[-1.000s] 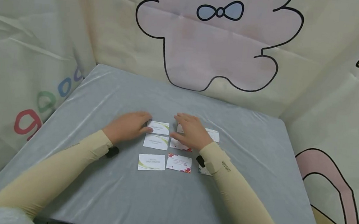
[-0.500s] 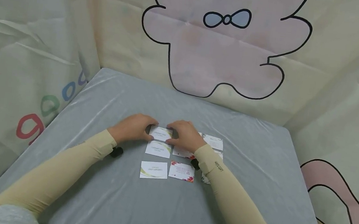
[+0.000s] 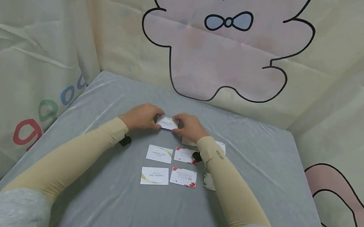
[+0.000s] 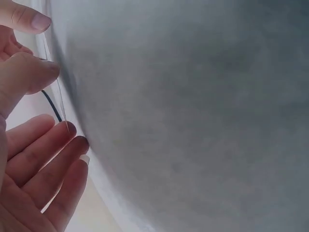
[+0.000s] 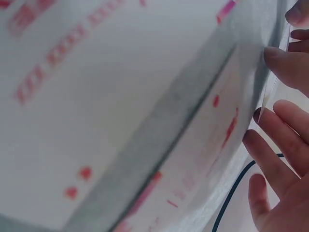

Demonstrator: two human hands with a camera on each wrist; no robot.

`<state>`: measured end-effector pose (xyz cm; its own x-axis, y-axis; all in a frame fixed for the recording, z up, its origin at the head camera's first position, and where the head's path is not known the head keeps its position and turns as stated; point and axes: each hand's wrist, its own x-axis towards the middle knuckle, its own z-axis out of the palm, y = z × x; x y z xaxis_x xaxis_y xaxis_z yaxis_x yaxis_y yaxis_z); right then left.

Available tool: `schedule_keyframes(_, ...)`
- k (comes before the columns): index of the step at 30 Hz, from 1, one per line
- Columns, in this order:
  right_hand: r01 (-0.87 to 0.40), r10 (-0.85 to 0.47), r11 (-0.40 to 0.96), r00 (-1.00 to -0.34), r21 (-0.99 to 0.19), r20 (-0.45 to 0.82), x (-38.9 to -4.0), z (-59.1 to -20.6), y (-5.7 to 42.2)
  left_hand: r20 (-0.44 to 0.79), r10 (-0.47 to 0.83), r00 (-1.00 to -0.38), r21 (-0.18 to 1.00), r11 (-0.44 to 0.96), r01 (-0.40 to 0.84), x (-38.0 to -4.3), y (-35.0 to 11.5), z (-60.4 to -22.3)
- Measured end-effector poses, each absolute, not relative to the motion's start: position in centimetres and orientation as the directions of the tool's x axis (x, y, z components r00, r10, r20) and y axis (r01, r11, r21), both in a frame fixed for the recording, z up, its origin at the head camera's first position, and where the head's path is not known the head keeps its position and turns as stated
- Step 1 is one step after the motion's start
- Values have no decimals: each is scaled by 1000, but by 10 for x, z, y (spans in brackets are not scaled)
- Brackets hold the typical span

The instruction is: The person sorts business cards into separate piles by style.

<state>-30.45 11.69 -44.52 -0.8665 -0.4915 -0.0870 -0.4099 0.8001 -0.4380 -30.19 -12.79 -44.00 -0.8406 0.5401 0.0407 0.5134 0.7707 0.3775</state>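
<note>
A white business card [image 3: 168, 123] with a green curved band is pinched at its two short ends, one by each hand. My left hand [image 3: 143, 117] grips its left end, while my right hand [image 3: 191, 128] has the right end between thumb and fingers. The card appears raised off the cloth; in both wrist views it is almost edge-on. Nearer to me lie two matching cards, a middle one [image 3: 159, 153] and a front one [image 3: 154, 176]. Beside these are two red-flowered cards, one [image 3: 182, 154] partly behind the right wrist and another [image 3: 184, 177] in front.
Grey cloth covers the table [image 3: 111, 201]. Under the right forearm shows a card with dark leaves [image 3: 209, 182], partly hidden. More cards [image 3: 221, 146] lie behind the right wrist. A printed cloth wall [image 3: 122, 49] stands along the table's far edge.
Both hands have closed in on the far left card, taken it by its ends and moved it away from me, out of the column. The other cards lie where they were.
</note>
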Motion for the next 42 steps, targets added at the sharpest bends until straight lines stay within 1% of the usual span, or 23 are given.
schedule_keyframes(8, -458, -501, 818, -865, -348, -39, -307, -451, 112, 33, 542, -840, 324, 789, 522, -302, -129, -448)
schedule_keyframes(12, -458, -504, 817, -862, -351, -48, -307, -453, 109, 39, 537, -842, 309, 795, 522, -301, -131, -450)
schedule_keyframes(22, -468, -504, 824, -863, -320, -35, -304, -444, 111, 47, 523, -851, 323, 798, 508, -298, -128, -446)
schedule_keyframes(26, -470, -510, 814, -860, -342, -30, -298, -449, 113, 67, 516, -854, 305, 805, 510, -290, -132, -450)
schedule_keyframes(28, -484, -520, 800, -854, -353, -6, -289, -448, 116, 100, 505, -857, 300, 806, 510, -280, -134, -450)
schedule_keyframes(31, -525, -545, 777, -837, -347, 44, -263, -442, 122, 131, 525, -841, 324, 779, 536, -255, -136, -445)
schedule_keyframes(34, -574, -588, 758, -807, -310, 57, -230, -434, 128, 104, 571, -814, 367, 739, 565, -226, -137, -441)
schedule_keyframes(36, -600, -613, 754, -789, -269, 39, -213, -435, 130, 70, 599, -797, 403, 714, 572, -209, -137, -440)
schedule_keyframes(39, -620, -632, 751, -774, -227, 24, -198, -441, 127, 52, 604, -795, 415, 711, 568, -194, -139, -444)
schedule_keyframes(42, -620, -631, 755, -775, -214, 18, -190, -449, 123, 36, 594, -804, 413, 723, 553, -186, -140, -448)
